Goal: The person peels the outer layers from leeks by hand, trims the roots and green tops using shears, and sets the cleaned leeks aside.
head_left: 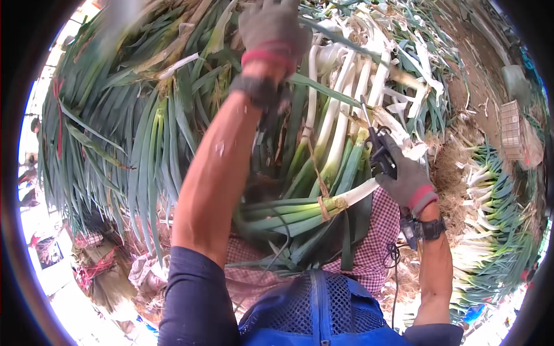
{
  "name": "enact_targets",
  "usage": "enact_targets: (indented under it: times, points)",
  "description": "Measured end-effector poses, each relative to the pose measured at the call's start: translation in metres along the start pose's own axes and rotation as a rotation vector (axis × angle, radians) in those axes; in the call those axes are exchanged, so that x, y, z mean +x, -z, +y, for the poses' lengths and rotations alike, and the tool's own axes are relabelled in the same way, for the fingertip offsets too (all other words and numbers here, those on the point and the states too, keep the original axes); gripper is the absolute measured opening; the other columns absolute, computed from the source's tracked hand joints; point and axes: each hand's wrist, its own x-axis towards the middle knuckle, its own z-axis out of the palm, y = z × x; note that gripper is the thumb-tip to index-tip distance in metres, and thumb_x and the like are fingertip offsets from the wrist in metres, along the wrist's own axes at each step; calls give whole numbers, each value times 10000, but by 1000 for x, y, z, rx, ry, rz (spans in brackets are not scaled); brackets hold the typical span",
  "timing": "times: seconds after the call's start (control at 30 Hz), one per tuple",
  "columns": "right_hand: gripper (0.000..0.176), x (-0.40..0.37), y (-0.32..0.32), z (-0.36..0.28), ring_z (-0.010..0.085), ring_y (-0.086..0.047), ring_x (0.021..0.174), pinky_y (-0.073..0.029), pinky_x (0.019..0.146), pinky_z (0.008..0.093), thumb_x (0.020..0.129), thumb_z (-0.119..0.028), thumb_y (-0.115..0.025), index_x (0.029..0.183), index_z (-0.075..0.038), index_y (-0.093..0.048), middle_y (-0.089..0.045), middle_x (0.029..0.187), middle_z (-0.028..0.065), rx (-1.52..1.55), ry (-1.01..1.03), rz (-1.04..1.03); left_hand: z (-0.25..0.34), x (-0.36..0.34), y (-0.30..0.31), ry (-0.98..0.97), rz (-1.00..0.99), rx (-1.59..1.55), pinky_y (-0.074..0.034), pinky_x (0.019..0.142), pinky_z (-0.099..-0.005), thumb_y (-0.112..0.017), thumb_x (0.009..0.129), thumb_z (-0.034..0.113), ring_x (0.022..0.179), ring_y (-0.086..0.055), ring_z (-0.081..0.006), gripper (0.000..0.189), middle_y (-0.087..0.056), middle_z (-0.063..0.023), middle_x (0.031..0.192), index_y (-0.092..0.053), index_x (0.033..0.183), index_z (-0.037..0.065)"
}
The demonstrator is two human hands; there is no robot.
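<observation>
Blue mesh vest fabric (323,311) fills the 6 o'clock edge, with a red-and-white checked cloth (381,248) just above it.

**Work item.** A tied bundle of green onions (288,216), with long green leaves, pale shafts and a straw-coloured band (324,209), lies crosswise just below centre, over the checked cloth. Its white end points toward 3 o'clock.

**Handling (judgement).**
- Shafts look firm; leaves look soft and limp, and are likely to crease or tear if squeezed.
- The bundle probably carries moderate weight and will droop at the leaf end.
- Take hold at or next to the band, where the stalks are packed tight.

**Hand pose.**
- The right hand (407,179), in a grey glove with a red cuff, sits at 3 o'clock. Its fingers are clamped around a black-handled cutting tool (378,149), blade up. The bundle's white end meets the glove. A black wristwatch (430,228) sits below the cuff.
- The left hand (271,29), gloved alike, reaches to 12 o'clock with the arm fully extended. It rests on a large heap of green onions (144,115). Its fingers are out of view, so their state cannot be told.

More white-shafted onions (490,230) lie on the ground at 4 o'clock.
</observation>
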Motion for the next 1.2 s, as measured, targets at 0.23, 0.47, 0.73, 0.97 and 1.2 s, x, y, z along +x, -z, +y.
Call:
enact_targets:
  times: [0.23,0.47,0.73,0.97,1.2]
  points:
    - [940,9,3,-17,462,-737,980,-574,949,513,863,-343,-731,1686,-181,-307,-759,1011,253,-124,133,-224,28,-200,-22,357,-557,-662,-593,871,-393,-868,871,371,962,-744,-303,431,-759,-161,1039,-767,1136,47]
    - [790,103,76,51,447,-739,1011,-581,950,498,909,-387,-727,1635,-300,-428,-760,1102,246,-398,-70,220,60,-248,48,228,-777,-527,-548,1032,-444,-893,815,407,1208,-670,-378,623,-701,-187,1307,-718,1275,25]
    - [746,105,116,72,280,-729,1066,-562,956,390,915,-411,-739,1573,-141,-513,-751,1214,172,-45,-35,327,58,-246,47,303,-825,-544,-506,1084,-454,-849,855,323,1247,-634,-390,524,-686,-164,1337,-714,1265,26]
    - [948,41,7,-72,456,-746,918,-572,919,517,890,-388,-678,1696,-109,-264,-741,903,257,-53,125,-126,71,-255,47,287,-791,-522,-527,1038,-469,-810,871,311,1219,-647,-376,505,-692,-176,1291,-698,1278,34]
    - [948,82,-11,-91,470,-741,928,-566,932,515,893,-389,-695,1688,-90,-273,-747,946,291,-74,118,-66,34,-238,34,425,-583,-633,-558,960,-455,-832,878,270,1089,-700,-393,474,-725,-182,1188,-714,1268,28]
